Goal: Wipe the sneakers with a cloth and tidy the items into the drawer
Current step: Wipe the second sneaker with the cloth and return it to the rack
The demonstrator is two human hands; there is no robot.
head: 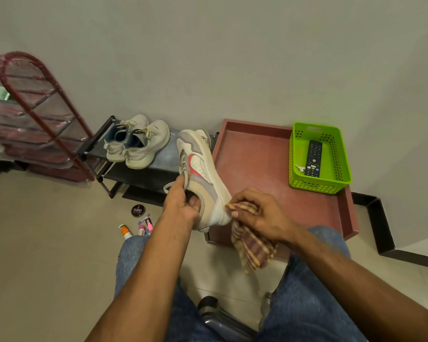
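Observation:
My left hand [183,202] grips a white, grey and beige sneaker [200,166] with a red side mark, fingers inside its opening, toe pointing away from me. My right hand [257,213] holds a brown and yellow checked cloth [253,245] pressed against the sneaker's heel; the rest of the cloth hangs down. A pair of off-white sneakers [136,141] stands on a low black shoe rack [124,169]. A reddish open drawer [262,169] lies to the right on the floor.
A green basket [341,178] in the drawer holds a black remote [313,159] and keys. On the floor near my knee lie a round polish tin [138,210], an orange-capped tube [125,232] and small bottles [146,224]. A red rack [35,114] stands far left.

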